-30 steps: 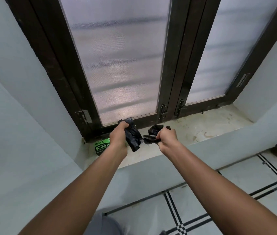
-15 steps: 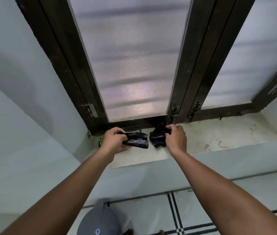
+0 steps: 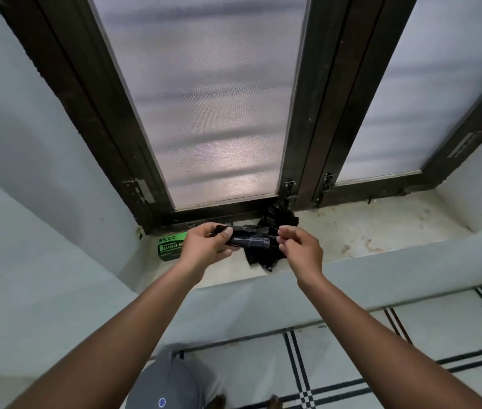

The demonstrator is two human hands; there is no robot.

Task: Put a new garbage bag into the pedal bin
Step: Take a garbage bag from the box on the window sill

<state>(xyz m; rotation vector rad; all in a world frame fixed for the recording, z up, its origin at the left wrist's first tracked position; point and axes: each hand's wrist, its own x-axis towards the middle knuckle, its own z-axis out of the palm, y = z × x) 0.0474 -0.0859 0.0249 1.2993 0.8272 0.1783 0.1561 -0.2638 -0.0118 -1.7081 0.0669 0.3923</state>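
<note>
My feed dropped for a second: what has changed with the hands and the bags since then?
The left hand still grips the black roll, now turned level over the sill. The right hand has eased its fist and now pinches the roll's loose end; more crumpled bag lies behind. The green packet has not moved.

Garbage bag roll [image 3: 253,241] black; packet [image 3: 170,245] green, white lettering; window frame [image 3: 316,119] dark brown; floor tiles [image 3: 352,361] pale, black-lined.
</note>
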